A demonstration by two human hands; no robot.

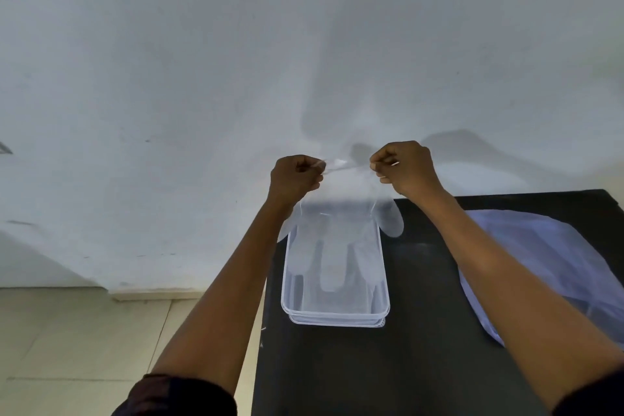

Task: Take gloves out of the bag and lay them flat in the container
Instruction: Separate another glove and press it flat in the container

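Note:
A thin clear plastic glove (337, 240) hangs by its cuff, fingers down, above a clear rectangular container (336, 316) on the black table. My left hand (295, 177) pinches the cuff's left corner and my right hand (403, 165) pinches the right corner, stretching the cuff between them. The glove's fingertips dangle inside the container, and its thumb sticks out past the container's right side. The translucent bluish bag (540, 263) lies flat on the table to the right, partly hidden by my right forearm.
The black table (405, 365) stands against a white wall (202, 78). Its left edge runs just left of the container, with pale floor tiles (84, 348) below.

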